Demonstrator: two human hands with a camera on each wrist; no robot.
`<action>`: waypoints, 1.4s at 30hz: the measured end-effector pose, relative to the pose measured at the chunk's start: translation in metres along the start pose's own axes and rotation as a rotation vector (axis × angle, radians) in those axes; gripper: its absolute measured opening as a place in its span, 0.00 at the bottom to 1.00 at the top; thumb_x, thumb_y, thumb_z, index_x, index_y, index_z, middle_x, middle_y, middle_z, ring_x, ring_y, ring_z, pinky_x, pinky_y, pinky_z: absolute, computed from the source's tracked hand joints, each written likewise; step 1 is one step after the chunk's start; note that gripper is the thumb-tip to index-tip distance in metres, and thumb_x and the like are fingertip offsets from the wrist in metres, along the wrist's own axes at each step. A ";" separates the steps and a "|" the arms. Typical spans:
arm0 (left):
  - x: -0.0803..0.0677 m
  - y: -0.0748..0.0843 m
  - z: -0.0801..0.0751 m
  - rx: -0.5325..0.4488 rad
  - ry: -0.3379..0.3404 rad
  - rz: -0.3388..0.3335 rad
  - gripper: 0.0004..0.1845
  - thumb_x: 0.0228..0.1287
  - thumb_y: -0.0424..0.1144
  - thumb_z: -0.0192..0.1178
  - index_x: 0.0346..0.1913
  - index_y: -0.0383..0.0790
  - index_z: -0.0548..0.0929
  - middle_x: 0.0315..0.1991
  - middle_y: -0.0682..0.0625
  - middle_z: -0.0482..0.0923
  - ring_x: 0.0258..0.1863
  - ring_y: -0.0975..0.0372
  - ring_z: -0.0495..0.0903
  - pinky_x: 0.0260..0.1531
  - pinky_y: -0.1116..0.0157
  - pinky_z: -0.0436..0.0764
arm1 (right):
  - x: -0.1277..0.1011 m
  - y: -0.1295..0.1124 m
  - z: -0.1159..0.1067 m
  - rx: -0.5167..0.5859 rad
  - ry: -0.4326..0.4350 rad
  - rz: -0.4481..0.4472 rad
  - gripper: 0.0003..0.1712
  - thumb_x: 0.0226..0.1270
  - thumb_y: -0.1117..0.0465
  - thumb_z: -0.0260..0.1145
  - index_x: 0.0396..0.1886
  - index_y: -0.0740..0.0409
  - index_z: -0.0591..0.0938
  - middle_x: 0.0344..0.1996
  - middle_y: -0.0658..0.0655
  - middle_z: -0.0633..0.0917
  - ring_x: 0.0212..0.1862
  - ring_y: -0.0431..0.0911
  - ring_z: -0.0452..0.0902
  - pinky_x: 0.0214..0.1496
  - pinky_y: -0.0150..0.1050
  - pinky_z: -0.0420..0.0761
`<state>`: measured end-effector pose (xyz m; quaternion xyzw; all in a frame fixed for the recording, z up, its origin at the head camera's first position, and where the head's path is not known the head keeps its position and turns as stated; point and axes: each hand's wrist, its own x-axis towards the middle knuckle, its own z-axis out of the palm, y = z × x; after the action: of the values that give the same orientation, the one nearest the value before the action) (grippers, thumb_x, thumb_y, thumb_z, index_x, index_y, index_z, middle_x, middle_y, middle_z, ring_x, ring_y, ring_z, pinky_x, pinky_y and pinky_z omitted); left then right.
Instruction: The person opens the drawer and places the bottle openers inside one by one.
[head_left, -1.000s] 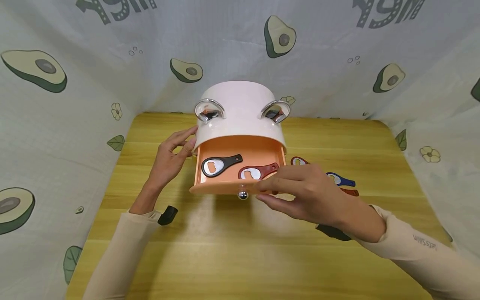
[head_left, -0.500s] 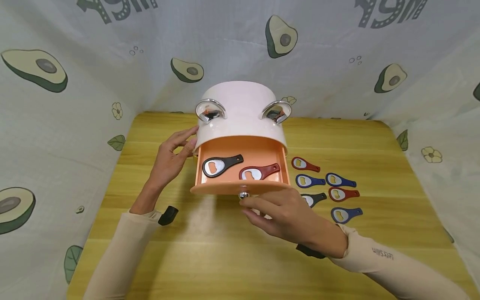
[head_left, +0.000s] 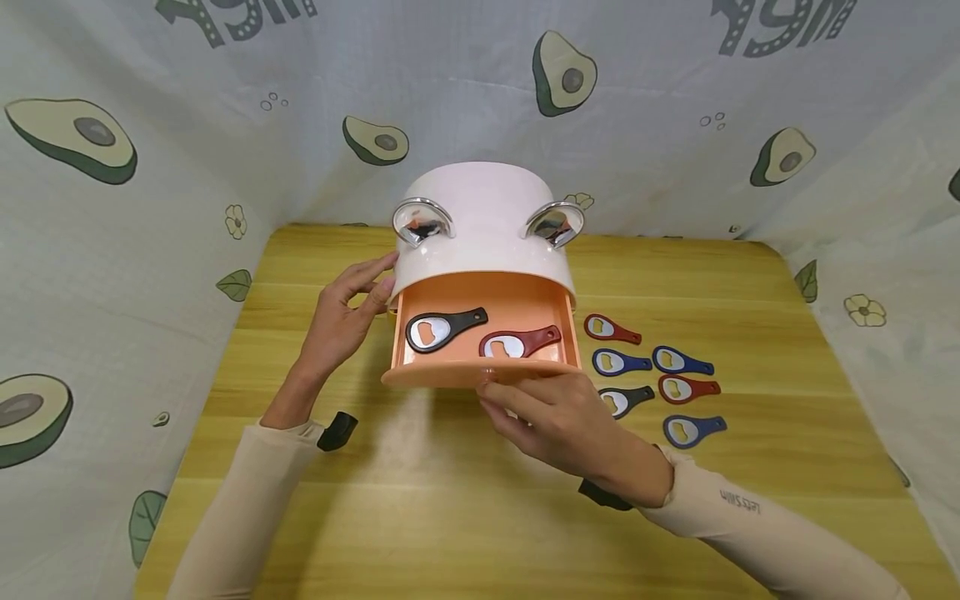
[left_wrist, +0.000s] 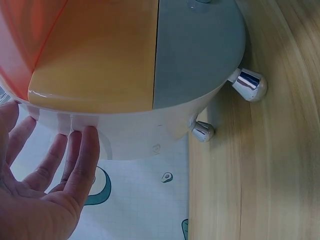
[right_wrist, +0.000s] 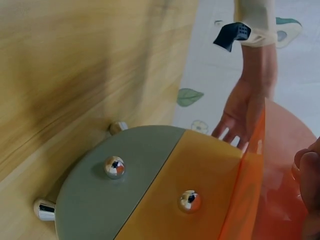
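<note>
A glossy white storage box (head_left: 487, 225) with rounded sides and two silver ears stands on the table. Its top drawer (head_left: 431, 377), peach-orange, is pulled out. Inside it lie a black bottle opener (head_left: 467, 318) and a red bottle opener (head_left: 537, 338), each with a silver plate. My right hand (head_left: 566, 421) pinches the drawer's knob, which the fingers mostly hide. With fingers extended, my left hand (head_left: 337, 321) rests its fingertips along the box's left side; the left wrist view shows them against the white shell (left_wrist: 135, 130).
On the table to the right lie several more bottle openers, including a red one (head_left: 625, 335), a blue one (head_left: 637, 364) and a black one (head_left: 640, 395). Below the open drawer are a closed amber drawer (right_wrist: 165, 200) and a grey-green one (right_wrist: 125, 195), both with silver knobs. Silver feet (right_wrist: 46, 210) support the box.
My right hand has moved left from the drawer's right front corner to its knob and now pinches it. The left hand, the box and the two openers inside stay put.
</note>
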<state>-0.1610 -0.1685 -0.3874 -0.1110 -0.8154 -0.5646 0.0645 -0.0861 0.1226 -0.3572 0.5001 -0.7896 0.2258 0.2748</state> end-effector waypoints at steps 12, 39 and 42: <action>-0.001 -0.001 0.000 -0.004 -0.004 0.019 0.21 0.78 0.42 0.54 0.70 0.55 0.75 0.66 0.48 0.74 0.44 0.63 0.80 0.44 0.73 0.83 | 0.014 0.021 0.007 0.006 0.033 0.037 0.18 0.77 0.53 0.58 0.39 0.59 0.89 0.21 0.51 0.86 0.20 0.38 0.75 0.26 0.34 0.80; 0.001 -0.002 -0.003 0.002 -0.044 -0.004 0.24 0.75 0.41 0.58 0.71 0.55 0.74 0.67 0.49 0.73 0.49 0.58 0.80 0.45 0.73 0.82 | 0.029 0.060 0.023 -0.048 0.104 0.112 0.12 0.55 0.66 0.77 0.40 0.60 0.89 0.19 0.52 0.84 0.20 0.41 0.74 0.24 0.35 0.75; 0.000 -0.002 -0.004 0.015 -0.037 -0.001 0.24 0.74 0.41 0.59 0.70 0.55 0.75 0.67 0.50 0.73 0.50 0.58 0.81 0.48 0.71 0.81 | 0.029 0.059 0.023 -0.037 0.103 0.117 0.12 0.55 0.66 0.77 0.40 0.60 0.89 0.20 0.52 0.84 0.20 0.41 0.75 0.25 0.35 0.75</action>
<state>-0.1613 -0.1725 -0.3879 -0.1204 -0.8207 -0.5563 0.0497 -0.1545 0.1124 -0.3603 0.4355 -0.8064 0.2524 0.3105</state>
